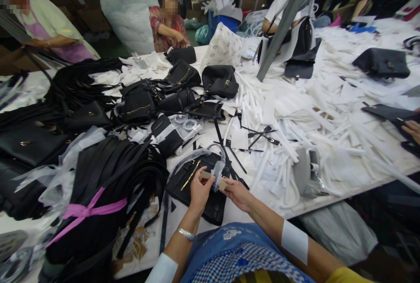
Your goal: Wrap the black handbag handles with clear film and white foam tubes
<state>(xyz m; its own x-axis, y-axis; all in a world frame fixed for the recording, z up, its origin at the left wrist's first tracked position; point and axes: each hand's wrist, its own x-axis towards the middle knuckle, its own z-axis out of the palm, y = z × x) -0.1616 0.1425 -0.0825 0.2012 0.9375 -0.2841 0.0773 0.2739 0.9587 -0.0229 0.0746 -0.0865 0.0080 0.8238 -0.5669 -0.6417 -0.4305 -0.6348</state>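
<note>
My left hand (200, 189) pinches one end of a small brown card strip (205, 175), and my right hand (239, 193) pinches its other end. Clear plastic wrap (217, 172) covers the middle of the strip, so I cannot tell whether it is one piece. Beneath both hands lies a black handbag (185, 193), flat on the table, with a gold zipper (190, 175) on its face. A plastic-wrapped handle arches at the bag's far side. Several thin black straps (234, 156) lie just beyond it.
On the left is a thick bundle of black straps (124, 169) tied with a pink ribbon (90, 208). Finished-looking black bags (138, 99) are piled ahead. White strips and paper (315, 117) cover the right, near a grey tape dispenser (305, 171). A metal post (284, 25) rises there. Co-workers (169, 29) stand across the table.
</note>
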